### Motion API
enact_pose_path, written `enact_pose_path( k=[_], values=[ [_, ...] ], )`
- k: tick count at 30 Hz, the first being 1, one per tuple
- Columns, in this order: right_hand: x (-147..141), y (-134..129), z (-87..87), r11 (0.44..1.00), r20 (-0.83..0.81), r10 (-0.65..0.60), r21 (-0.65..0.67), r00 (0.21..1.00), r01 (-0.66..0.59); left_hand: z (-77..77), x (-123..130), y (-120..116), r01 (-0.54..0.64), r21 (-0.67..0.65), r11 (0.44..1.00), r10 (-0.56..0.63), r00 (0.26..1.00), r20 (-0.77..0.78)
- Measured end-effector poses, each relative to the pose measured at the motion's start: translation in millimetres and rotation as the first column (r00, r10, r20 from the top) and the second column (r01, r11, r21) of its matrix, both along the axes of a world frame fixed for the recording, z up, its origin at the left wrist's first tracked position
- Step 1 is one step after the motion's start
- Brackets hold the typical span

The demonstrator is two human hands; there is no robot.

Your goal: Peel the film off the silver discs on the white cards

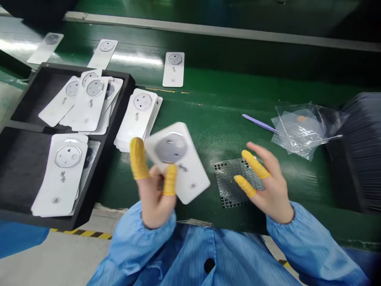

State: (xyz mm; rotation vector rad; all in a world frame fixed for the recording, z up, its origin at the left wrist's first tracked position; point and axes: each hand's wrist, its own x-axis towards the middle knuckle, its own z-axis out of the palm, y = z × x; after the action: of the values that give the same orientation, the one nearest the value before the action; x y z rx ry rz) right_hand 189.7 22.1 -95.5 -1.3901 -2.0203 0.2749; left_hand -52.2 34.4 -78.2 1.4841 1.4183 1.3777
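Observation:
My left hand (156,194), with yellow finger cots, grips a white phone back cover (193,178) by its left edge. The cover is tilted and slightly blurred; its octagonal silver camera plate faces up. My right hand (268,182) wears yellow cots on thumb and index finger. Its fingers are apart, above a clear sheet (229,186) with small black dots along its edges. Whether a tiny piece sticks to a fingertip is too small to tell. Left of my left hand lies a stack of similar covers (138,117).
Black trays (119,107) at the left hold several more covers (61,174). Single covers (174,69) lie along the belt (226,63) at the back. Purple tweezers (258,123) rest beside clear plastic bags (303,131). Dark stacked sheets (363,147) stand at the far right.

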Motion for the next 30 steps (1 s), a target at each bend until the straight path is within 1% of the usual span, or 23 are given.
enact_pose_path(
  k=[1,2,3,4,6,8,9,11,13,14,16,19,21,22,24,25,26,27,29,30],
  values=[
    [10.9,1.1,-7.1,0.998,0.059,-0.065,0.018,0.996,0.064,-2.2,-8.5,2.4,-0.087,0.024,0.996,0.088,0.996,-0.018],
    [20.1,1.6,-14.2,0.994,0.101,-0.106,0.024,0.989,0.104,-4.8,-16.2,4.3,-0.144,0.027,0.989,0.145,0.988,-0.050],
    [27.0,1.9,-20.4,0.992,0.119,-0.130,0.016,0.984,0.128,-7.7,-22.5,5.5,-0.161,0.007,0.987,0.161,0.983,-0.086],
    [31.2,2.1,-24.5,0.989,0.110,-0.144,-0.002,0.983,0.145,-10.8,-26.6,6.3,-0.139,-0.039,0.990,0.133,0.984,-0.118],
    [32.7,3.3,-23.9,0.988,0.031,-0.127,-0.080,0.991,0.129,-16.3,-26.7,7.3,-0.039,-0.153,0.987,0.015,0.988,-0.151],
    [29.2,6.7,-10.9,0.972,-0.081,-0.084,-0.228,0.993,0.064,-19.3,-16.5,8.3,0.099,-0.251,0.963,-0.142,0.977,-0.160],
    [27.4,9.4,-1.7,0.950,-0.144,-0.062,-0.311,0.988,0.015,-19.7,-8.8,8.9,0.171,-0.292,0.941,-0.221,0.964,-0.149],
    [25.3,16.6,16.1,0.889,-0.258,-0.017,-0.447,0.966,-0.103,-18.8,7.9,10.1,0.291,-0.342,0.894,-0.343,0.934,-0.103],
    [25.5,25.0,25.6,0.839,-0.309,0.028,-0.510,0.951,-0.191,-17.5,21.8,11.0,0.358,-0.356,0.863,-0.398,0.916,-0.044],
    [25.9,29.2,26.2,0.827,-0.314,0.050,-0.519,0.948,-0.215,-17.0,26.6,11.2,0.369,-0.350,0.861,-0.400,0.916,-0.018],
    [26.2,36.2,20.6,0.839,-0.288,0.069,-0.502,0.955,-0.212,-16.5,31.8,11.0,0.389,-0.344,0.855,-0.398,0.916,0.046],
    [22.7,40.5,7.7,0.866,-0.239,0.071,-0.468,0.968,-0.179,-17.3,33.0,9.1,0.455,-0.390,0.801,-0.408,0.891,0.201],
    [17.0,38.3,3.7,0.889,-0.198,0.080,-0.428,0.977,-0.159,-19.4,33.1,7.3,0.458,-0.427,0.780,-0.372,0.888,0.271],
    [13.1,35.9,3.5,0.921,-0.165,0.070,-0.368,0.984,-0.128,-21.0,33.3,6.5,0.439,-0.441,0.783,-0.346,0.896,0.279],
    [3.6,29.4,5.4,0.987,-0.085,0.038,-0.155,0.996,-0.051,-24.3,33.9,5.1,0.404,-0.456,0.793,-0.314,0.912,0.263],
    [-1.7,25.8,6.6,0.998,-0.050,0.039,-0.041,0.998,-0.041,-25.7,34.0,4.7,0.406,-0.460,0.790,-0.319,0.912,0.258],
    [-6.9,22.5,7.6,0.997,-0.018,0.067,0.046,0.998,-0.066,-26.7,33.9,4.6,0.421,-0.461,0.781,-0.335,0.906,0.261],
    [-11.7,19.7,8.0,0.987,0.012,0.127,0.097,0.992,-0.127,-27.3,33.5,4.7,0.442,-0.457,0.772,-0.355,0.896,0.267],
    [-19.4,16.8,7.0,0.955,0.045,0.267,0.119,0.963,-0.270,-27.3,31.5,6.0,0.470,-0.435,0.768,-0.397,0.882,0.253],
    [-21.9,16.6,5.7,0.941,0.043,0.316,0.113,0.948,-0.319,-26.8,30.1,7.2,0.478,-0.422,0.770,-0.422,0.878,0.224]
  ],
)
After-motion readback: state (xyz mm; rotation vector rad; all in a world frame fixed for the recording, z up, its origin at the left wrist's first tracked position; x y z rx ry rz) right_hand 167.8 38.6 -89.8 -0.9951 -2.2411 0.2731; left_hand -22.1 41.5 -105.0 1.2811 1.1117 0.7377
